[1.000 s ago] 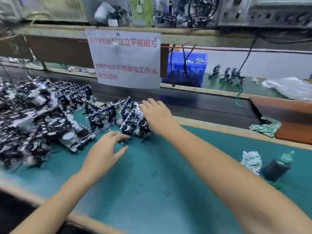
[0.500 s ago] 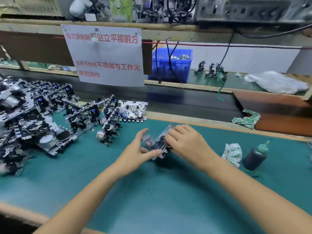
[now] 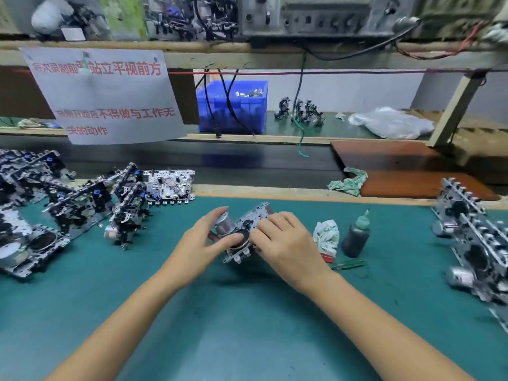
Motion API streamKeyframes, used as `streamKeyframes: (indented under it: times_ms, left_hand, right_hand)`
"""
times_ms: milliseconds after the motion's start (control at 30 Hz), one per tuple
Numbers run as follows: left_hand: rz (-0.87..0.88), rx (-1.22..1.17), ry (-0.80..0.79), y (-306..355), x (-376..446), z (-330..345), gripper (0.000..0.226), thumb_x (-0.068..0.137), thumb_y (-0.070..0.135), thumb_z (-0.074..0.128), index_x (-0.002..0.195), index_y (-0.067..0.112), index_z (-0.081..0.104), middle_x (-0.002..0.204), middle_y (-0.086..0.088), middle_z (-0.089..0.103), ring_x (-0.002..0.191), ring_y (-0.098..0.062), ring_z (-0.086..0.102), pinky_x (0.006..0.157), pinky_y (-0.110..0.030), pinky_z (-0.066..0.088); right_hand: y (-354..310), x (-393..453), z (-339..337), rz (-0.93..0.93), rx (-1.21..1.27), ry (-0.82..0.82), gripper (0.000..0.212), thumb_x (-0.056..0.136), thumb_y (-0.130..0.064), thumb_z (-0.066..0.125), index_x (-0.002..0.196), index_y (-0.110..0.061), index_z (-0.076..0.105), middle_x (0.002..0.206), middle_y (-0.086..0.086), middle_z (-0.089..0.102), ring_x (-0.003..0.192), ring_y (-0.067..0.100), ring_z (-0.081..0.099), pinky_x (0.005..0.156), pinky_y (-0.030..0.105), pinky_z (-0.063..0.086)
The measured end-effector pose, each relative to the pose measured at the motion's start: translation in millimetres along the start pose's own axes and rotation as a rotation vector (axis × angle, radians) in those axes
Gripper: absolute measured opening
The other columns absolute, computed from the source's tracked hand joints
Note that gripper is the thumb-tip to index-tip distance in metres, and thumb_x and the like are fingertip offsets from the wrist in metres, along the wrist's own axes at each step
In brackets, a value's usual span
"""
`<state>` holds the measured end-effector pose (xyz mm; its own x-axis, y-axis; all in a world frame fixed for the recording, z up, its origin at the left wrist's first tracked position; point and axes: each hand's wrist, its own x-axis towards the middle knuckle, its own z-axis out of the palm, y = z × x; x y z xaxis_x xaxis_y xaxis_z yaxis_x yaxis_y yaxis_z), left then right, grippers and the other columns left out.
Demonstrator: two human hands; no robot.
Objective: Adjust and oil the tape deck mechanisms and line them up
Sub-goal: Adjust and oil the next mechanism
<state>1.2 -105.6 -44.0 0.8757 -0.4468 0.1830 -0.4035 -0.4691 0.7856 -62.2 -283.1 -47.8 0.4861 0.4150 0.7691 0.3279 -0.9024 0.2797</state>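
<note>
A tape deck mechanism (image 3: pixel 242 229), metal with a silver motor and a black flywheel, is held tilted over the green mat (image 3: pixel 247 325) at the centre. My left hand (image 3: pixel 203 243) grips its left side, thumb on the flywheel and fingers by the motor. My right hand (image 3: pixel 286 243) grips its right edge with curled fingers. A dark oil bottle (image 3: pixel 356 237) with a green nozzle stands just right of my right hand. A heap of mechanisms (image 3: pixel 55 204) lies at the left. A row of mechanisms (image 3: pixel 475 243) stands at the right edge.
A crumpled cloth (image 3: pixel 325 235) lies beside the oil bottle, and a green-handled tool (image 3: pixel 347 264) lies in front of it. Behind the mat are a dark conveyor belt (image 3: pixel 247 160), a green rag (image 3: pixel 349 182), a brown board (image 3: pixel 412 171), a blue bin (image 3: pixel 233 105) and a hanging paper sign (image 3: pixel 104 94).
My right hand took one mechanism from the left heap and brought it to the mat's centre. Both hands now hold it, and the view has turned to the right.
</note>
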Motion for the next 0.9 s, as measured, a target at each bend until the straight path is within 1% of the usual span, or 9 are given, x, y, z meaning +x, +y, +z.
streamKeyframes:
  times_ms: [67,133,267,333,467,633,733,800,900]
  left_hand:
    - [-0.049,0.043,0.092,-4,2,-11,0.048,0.086,0.035,0.065,0.131,0.027,0.051,0.091,0.010,0.061,0.075,-0.015,0.061,0.062,-0.007,0.039]
    - [-0.073,0.139,0.214,-7,3,-22,0.041,0.088,0.032,0.064,0.128,0.024,0.056,0.065,0.003,0.058,0.064,-0.026,0.057,0.060,-0.022,0.039]
    - [-0.070,0.331,0.313,-6,1,-39,0.027,0.088,0.034,0.065,0.113,0.024,0.064,0.044,0.006,0.042,0.047,-0.015,0.042,0.049,-0.025,0.031]
    - [-0.044,0.359,0.281,-3,-5,-41,0.025,0.086,0.037,0.066,0.109,0.027,0.064,0.048,0.005,0.046,0.050,-0.015,0.044,0.051,-0.026,0.033]
    - [0.034,0.435,0.156,3,-14,-25,0.028,0.082,0.050,0.062,0.108,0.039,0.061,0.080,0.005,0.050,0.071,-0.007,0.048,0.060,-0.027,0.033]
    - [0.181,0.203,-0.004,10,-12,17,0.029,0.078,0.044,0.071,0.106,0.034,0.066,0.090,0.012,0.054,0.090,0.000,0.041,0.074,-0.007,0.031]
    - [0.278,0.041,-0.129,14,-8,41,0.021,0.080,0.038,0.071,0.099,0.040,0.062,0.093,0.023,0.060,0.096,0.002,0.047,0.082,-0.009,0.033]
    - [0.270,-0.061,-0.191,14,-7,54,0.030,0.082,0.027,0.073,0.099,0.046,0.058,0.098,0.024,0.062,0.100,0.000,0.052,0.088,-0.013,0.036]
    - [0.239,-0.149,-0.172,10,-8,68,0.034,0.082,0.022,0.073,0.105,0.044,0.060,0.103,0.021,0.065,0.103,-0.002,0.055,0.090,-0.019,0.040]
  right_hand:
    - [-5,12,8,-0.009,0.027,0.040,0.019,0.078,0.001,0.060,0.068,-0.013,0.056,0.065,0.003,0.051,0.060,0.023,0.049,0.062,0.030,0.046]
    - [-15,22,16,-0.032,0.044,0.070,0.021,0.081,0.003,0.056,0.067,-0.013,0.055,0.064,0.003,0.049,0.058,0.023,0.047,0.058,0.029,0.044]
    - [-31,31,27,-0.064,0.041,0.092,0.022,0.082,0.001,0.056,0.066,-0.014,0.054,0.064,0.002,0.049,0.058,0.022,0.044,0.054,0.029,0.037]
    - [-32,24,26,-0.083,0.040,0.088,0.023,0.080,0.000,0.060,0.064,-0.014,0.052,0.063,0.002,0.048,0.057,0.022,0.043,0.053,0.029,0.034]
    - [-28,-9,8,-0.132,0.033,0.028,0.022,0.078,-0.004,0.066,0.063,-0.014,0.052,0.062,0.002,0.046,0.056,0.022,0.041,0.052,0.030,0.039]
    - [-18,-56,-21,-0.074,-0.025,-0.061,0.019,0.077,-0.009,0.068,0.070,-0.016,0.052,0.064,0.000,0.048,0.059,0.020,0.045,0.066,0.029,0.038]
    - [-14,-75,-31,-0.061,-0.080,-0.120,0.019,0.075,-0.011,0.067,0.072,-0.018,0.049,0.066,-0.002,0.051,0.062,0.020,0.050,0.076,0.030,0.036]
    - [-11,-78,-35,-0.048,-0.057,-0.180,0.014,0.071,-0.013,0.067,0.070,-0.018,0.054,0.069,-0.002,0.054,0.065,0.019,0.053,0.079,0.031,0.037]
    - [-4,-80,-41,0.000,0.077,-0.307,0.021,0.068,-0.033,0.070,0.077,-0.018,0.057,0.079,-0.003,0.057,0.075,0.018,0.053,0.084,0.031,0.038]
